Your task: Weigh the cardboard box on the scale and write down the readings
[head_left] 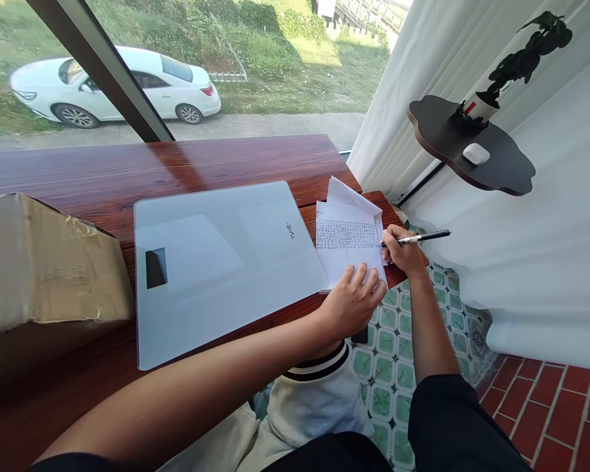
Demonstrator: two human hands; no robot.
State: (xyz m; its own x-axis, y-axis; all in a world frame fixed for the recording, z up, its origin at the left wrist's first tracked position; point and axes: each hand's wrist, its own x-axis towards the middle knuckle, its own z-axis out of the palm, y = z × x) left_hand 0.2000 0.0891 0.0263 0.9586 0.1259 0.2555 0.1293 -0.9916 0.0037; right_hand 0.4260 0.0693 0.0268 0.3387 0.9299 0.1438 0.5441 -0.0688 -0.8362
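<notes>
My right hand [397,249] is closed around a black and clear pen [425,236], whose tip meets the right edge of a handwritten sheet. This notebook page [349,235] carries dense rows of dark handwriting across its upper half, and its lower part is blank. Resting with spread fingers on the page's lower edge, my left hand [354,300] holds nothing. Behind the page, another leaf [349,193] stands partly raised and folded. To the left, a closed light-grey laptop [226,262] lies flat, its near right corner meeting the page.
A cardboard box [73,262] stands at the left of the reddish wooden table [255,154]. At the right, a dark round-lobed side table [501,154] bears a potted plant [479,108] and a white case [476,154]. White curtains [531,262] hang beside it; a white car is outside.
</notes>
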